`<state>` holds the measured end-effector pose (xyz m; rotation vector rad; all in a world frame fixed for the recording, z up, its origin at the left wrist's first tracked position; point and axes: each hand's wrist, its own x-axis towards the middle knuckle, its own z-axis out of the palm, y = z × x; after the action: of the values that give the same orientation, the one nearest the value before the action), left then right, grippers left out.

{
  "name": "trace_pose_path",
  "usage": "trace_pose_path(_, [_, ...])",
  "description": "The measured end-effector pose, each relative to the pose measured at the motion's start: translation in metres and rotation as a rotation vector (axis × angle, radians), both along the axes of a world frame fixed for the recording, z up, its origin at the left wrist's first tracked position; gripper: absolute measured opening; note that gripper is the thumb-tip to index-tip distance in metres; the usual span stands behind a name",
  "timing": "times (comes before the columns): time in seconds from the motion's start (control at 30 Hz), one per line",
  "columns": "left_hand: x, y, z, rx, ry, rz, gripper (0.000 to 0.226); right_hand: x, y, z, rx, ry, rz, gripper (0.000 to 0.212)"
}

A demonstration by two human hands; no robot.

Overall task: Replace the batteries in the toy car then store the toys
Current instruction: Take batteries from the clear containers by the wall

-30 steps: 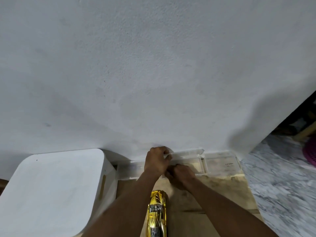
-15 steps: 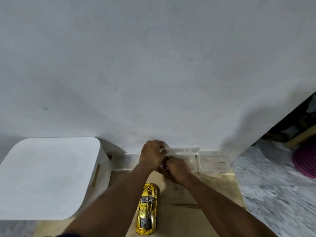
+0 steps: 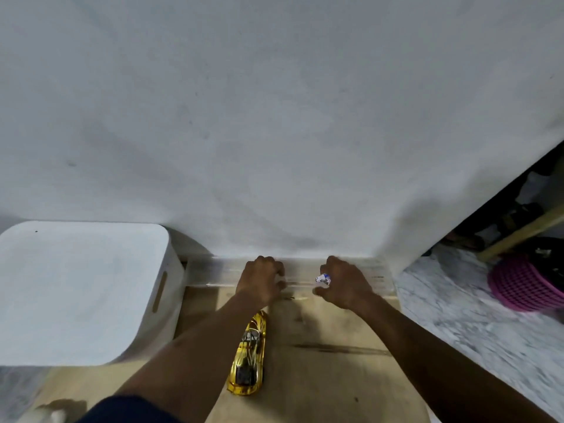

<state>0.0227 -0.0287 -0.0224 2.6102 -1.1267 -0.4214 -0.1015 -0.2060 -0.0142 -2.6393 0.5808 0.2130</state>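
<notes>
**Hands at the clear box, gold car behind**

Pale wooden table (image 3: 320,377) meets a plain white wall. Against the wall lies a clear plastic compartment box (image 3: 378,279), blurred. The left hand (image 3: 259,280) rests on its near edge, fingers curled onto it. The right hand (image 3: 343,282) pinches a small white-and-blue object (image 3: 323,279), likely a battery. Nearer than the box lies the shiny gold toy car (image 3: 248,358); left of it, a white lidded bin (image 3: 79,288).
</notes>
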Motion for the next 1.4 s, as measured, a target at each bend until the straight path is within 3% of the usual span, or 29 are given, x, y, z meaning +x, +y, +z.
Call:
trace_pose_path(0.07, [-0.002,0.004,-0.007,0.065,-0.024,-0.069,0.031,0.001,0.003,-0.012,0.039,0.159,0.021,0.039])
trace_pose_path(0.2, [0.001,0.007,-0.013,0.142,-0.079,-0.189,0.039,0.002,0.01,-0.026,0.111,0.118,-0.043,0.046])
trace_pose_path(0.33, [0.002,0.005,-0.013,0.195,-0.153,-0.255,0.04,0.006,0.014,-0.028,-0.026,0.111,0.024,0.021])
trace_pose_path(0.43, [-0.001,0.005,-0.018,0.215,-0.192,-0.221,0.043,0.007,0.018,-0.031,-0.104,0.106,0.029,0.016])
trace_pose_path(0.87, [-0.008,0.006,-0.025,0.191,-0.161,-0.184,0.056,0.006,0.027,-0.039,-0.161,0.099,0.009,0.025])
trace_pose_path(1.03, [-0.003,0.014,-0.013,0.169,-0.123,-0.25,0.05,-0.017,0.04,-0.035,-0.099,-0.05,-0.007,0.033])
trace_pose_path(1.2, [0.0,0.04,-0.016,0.042,-0.175,-0.145,0.039,-0.052,0.075,-0.063,-0.1,-0.031,0.04,0.044])
trace_pose_path(1.4, [0.002,0.059,-0.021,-0.019,-0.217,-0.12,0.037,-0.06,0.087,-0.09,-0.267,-0.078,0.083,0.044])
